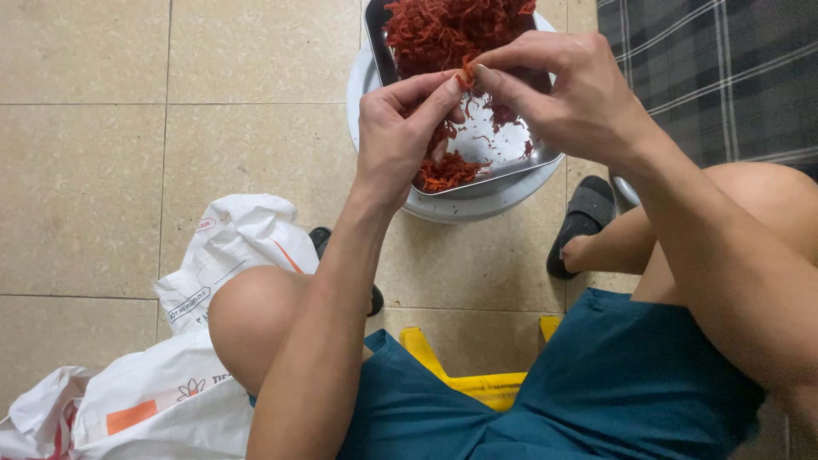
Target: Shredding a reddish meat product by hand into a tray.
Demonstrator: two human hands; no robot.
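A metal tray (503, 166) sits on a round white basin (464, 209) on the floor. The tray is full of red shreds (443, 34) at its far end, with a smaller heap at its near corner, and the middle part is almost bare metal with only a few loose strands.

Just above the tray, the left hand (400, 136) and the right hand (562, 89) meet. Both are pinched together on one small red-orange piece (465, 75), the thumb and fingers of each hand closed on it from opposite sides. The piece is short and thin, and it has the same colour as the shreds under it.

The floor (85, 170) is made of beige tiles with thin dark joints. Near the tray, on its right side, there is a dark slipper (584, 217) on a foot. On the left of the tray, closer to the person, lie white plastic bags (204, 341) with orange marks. Below the tray in the view, between the knees, the edge of a yellow stool (477, 383) shows, partly under teal shorts (613, 383). Beyond the tray on the right there is a dark checked cloth (724, 77).
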